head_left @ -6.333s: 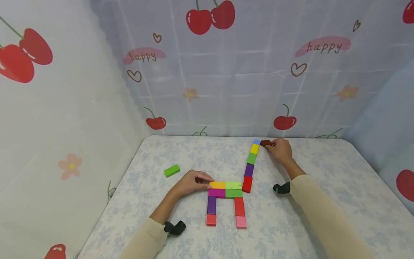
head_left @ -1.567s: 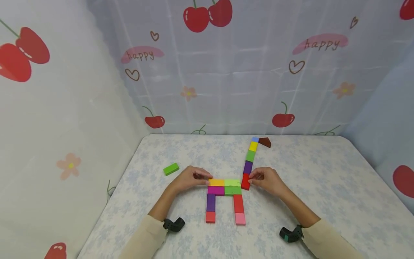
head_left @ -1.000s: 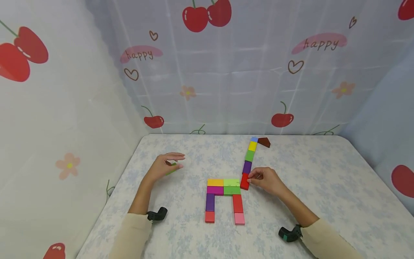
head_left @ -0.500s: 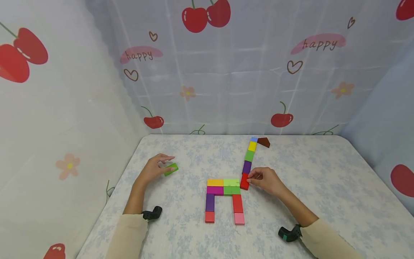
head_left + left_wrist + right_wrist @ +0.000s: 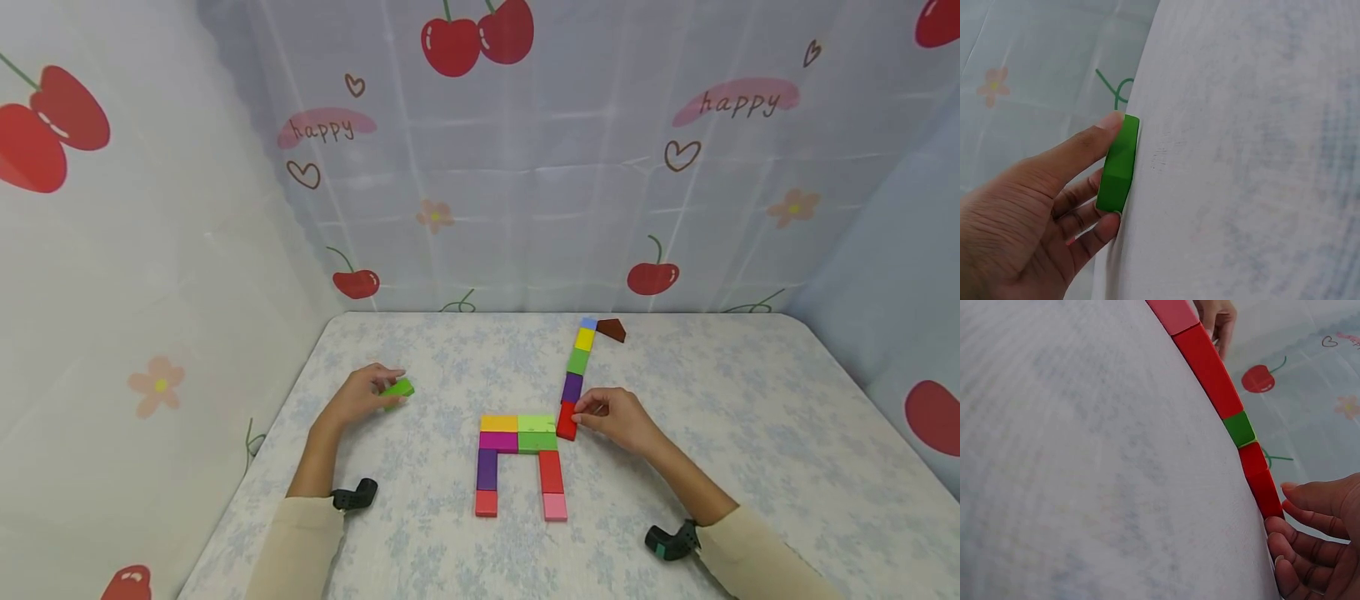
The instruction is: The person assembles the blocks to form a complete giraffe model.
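My left hand (image 5: 354,397) is at the left of the table, pinching a green block (image 5: 402,387). The left wrist view shows my thumb at one end of that green block (image 5: 1120,165) and fingers at the other. My right hand (image 5: 621,418) rests beside the lower red block (image 5: 566,423) of a slanted row, fingertips at its right edge. In the right wrist view, my right hand (image 5: 1325,544) has loosely bent fingers against that red block (image 5: 1265,490), the thumb a little off it.
Flat blocks form a long-necked animal: yellow block (image 5: 498,423) and magenta block (image 5: 498,442) in the body, purple block (image 5: 487,469) and pink block (image 5: 555,507) in the legs. The slanted row reaches a brown angular block (image 5: 612,330) near the table's back edge. A printed curtain (image 5: 510,208) hangs behind.
My right hand set the brown block at the row's top, then came down to the red block. My left hand left the yellow block, moved left and took hold of the green block.
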Available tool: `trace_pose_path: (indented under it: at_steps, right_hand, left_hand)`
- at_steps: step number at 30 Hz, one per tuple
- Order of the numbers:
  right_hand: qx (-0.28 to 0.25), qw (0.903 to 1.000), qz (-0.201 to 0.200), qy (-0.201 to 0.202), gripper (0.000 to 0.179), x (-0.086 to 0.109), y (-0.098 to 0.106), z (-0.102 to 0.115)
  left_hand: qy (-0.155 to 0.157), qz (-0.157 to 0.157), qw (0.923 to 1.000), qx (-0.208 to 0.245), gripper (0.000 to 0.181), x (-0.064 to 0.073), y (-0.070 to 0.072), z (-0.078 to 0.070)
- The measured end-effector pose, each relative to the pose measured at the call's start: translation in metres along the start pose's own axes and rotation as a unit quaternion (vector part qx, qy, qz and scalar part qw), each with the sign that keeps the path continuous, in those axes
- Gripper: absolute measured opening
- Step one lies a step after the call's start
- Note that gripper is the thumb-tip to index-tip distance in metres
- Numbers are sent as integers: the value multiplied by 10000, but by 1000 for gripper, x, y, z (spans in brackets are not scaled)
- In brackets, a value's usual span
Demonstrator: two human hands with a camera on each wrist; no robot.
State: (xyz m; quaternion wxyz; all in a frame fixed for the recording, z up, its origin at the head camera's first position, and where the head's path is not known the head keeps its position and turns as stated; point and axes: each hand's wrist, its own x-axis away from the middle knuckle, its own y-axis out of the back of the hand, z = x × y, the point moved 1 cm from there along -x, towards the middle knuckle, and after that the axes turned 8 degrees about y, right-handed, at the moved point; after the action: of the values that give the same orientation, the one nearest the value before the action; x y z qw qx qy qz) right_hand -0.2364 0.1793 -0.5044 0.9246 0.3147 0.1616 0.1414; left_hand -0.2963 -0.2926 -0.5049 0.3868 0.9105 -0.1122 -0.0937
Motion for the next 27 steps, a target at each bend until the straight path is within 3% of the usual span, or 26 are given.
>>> trace_pose_path:
  at_steps: [8, 13, 20, 27]
  right_hand:
    - [-12, 10000, 12, -54, 5, 0, -1, 2]
    - [-7, 10000, 23, -17, 5, 0, -1, 2]
    - [-2, 9999, 9, -118, 5, -1, -1, 1]
    - [-9, 10000, 30, -86, 5, -1, 0, 0]
  left_hand:
    - [205, 152, 9997, 54, 47, 3, 0, -3]
    - [334, 429, 9985, 61, 48, 3, -1, -6]
    - [102, 824, 9965, -15, 45, 2, -1, -20]
    - [-78, 1313, 9911, 200, 48, 0, -7, -29]
